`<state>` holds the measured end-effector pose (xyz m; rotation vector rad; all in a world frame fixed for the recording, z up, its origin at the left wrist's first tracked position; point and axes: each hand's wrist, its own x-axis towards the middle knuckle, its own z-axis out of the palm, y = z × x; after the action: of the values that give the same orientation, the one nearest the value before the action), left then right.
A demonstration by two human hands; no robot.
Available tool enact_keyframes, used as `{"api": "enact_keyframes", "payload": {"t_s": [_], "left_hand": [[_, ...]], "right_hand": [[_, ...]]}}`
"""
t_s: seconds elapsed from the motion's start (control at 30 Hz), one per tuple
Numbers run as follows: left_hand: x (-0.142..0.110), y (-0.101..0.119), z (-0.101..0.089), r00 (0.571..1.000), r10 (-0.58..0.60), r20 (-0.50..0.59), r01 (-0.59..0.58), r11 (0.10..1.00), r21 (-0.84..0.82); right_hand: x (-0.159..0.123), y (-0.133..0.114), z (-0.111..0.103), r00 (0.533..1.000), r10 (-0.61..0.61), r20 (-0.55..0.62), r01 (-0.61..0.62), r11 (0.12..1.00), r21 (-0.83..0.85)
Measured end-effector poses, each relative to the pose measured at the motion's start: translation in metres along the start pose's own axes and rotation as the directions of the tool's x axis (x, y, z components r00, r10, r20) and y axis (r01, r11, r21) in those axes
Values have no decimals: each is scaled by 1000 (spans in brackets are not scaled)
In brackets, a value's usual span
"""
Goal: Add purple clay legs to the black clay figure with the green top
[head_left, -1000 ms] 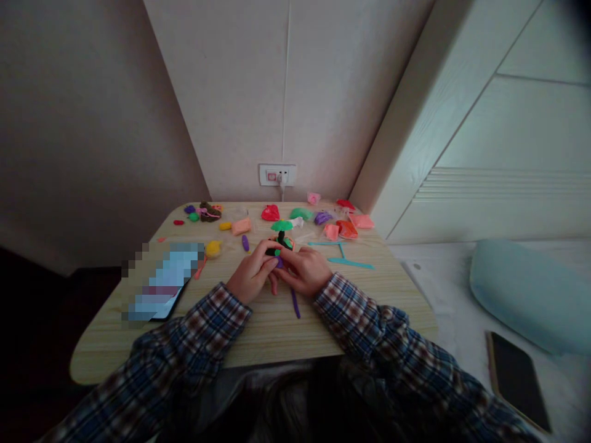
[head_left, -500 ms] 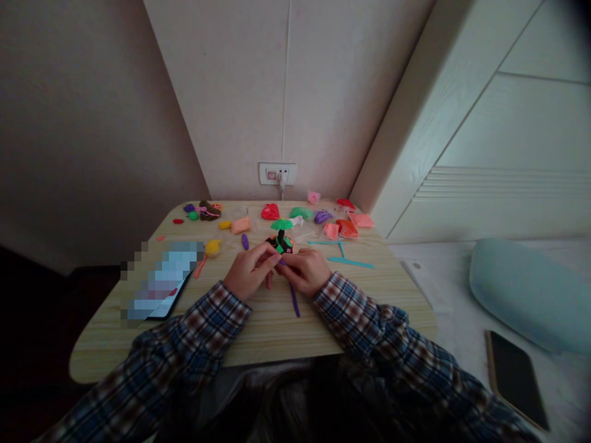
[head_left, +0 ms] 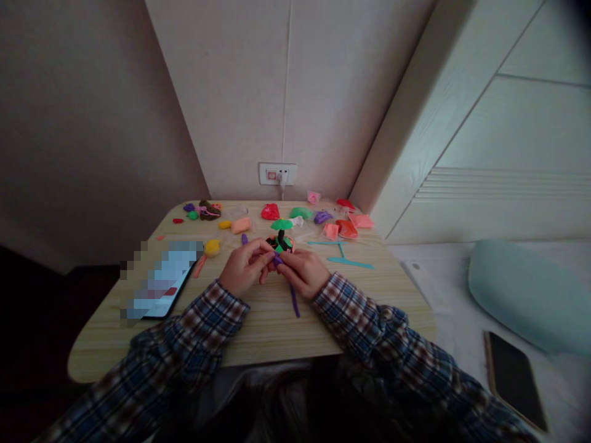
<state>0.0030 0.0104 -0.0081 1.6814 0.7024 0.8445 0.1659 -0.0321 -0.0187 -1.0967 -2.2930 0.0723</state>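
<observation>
My left hand and my right hand meet at the middle of a small wooden table, fingertips pinched together on a small piece of purple clay. A long purple clay strip runs from under my right hand toward me. Just beyond my fingers stands a little clay model with a green top, a black stem and an orange and green base. Both sleeves are plaid.
A phone lies at the table's left. Bags and lumps of coloured clay crowd the far edge, with teal plastic tools to the right and a yellow lump to the left. A bed, pillow and second phone are on the right.
My hands have drawn slightly back from the clay model, which now shows fully. The purple piece has come up between my fingertips.
</observation>
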Motion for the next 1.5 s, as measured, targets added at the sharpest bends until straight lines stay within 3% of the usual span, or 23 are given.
{"api": "enact_keyframes", "payload": {"t_s": [0.13,0.33,0.5,0.73,1.07,1.5], "left_hand": [[-2,-3,2,1000,21,6,-22,993,113],[-4,-1,3,998,16,63,-25,988,154],[-6,4,5,998,4,63,-15,983,181],[-4,-1,8,997,-50,55,42,988,146],[-2,-3,7,989,-100,108,100,995,5],[-3,-2,8,985,-153,75,139,976,168]], "right_hand": [[1,3,2,999,35,15,-35,999,-10],[4,2,1,957,289,2,-289,957,-17],[5,0,2,932,363,10,-363,932,-25],[4,-1,4,951,289,106,-284,957,-65],[1,0,3,979,179,100,-169,980,-107],[1,2,4,981,184,61,-175,977,-125]]}}
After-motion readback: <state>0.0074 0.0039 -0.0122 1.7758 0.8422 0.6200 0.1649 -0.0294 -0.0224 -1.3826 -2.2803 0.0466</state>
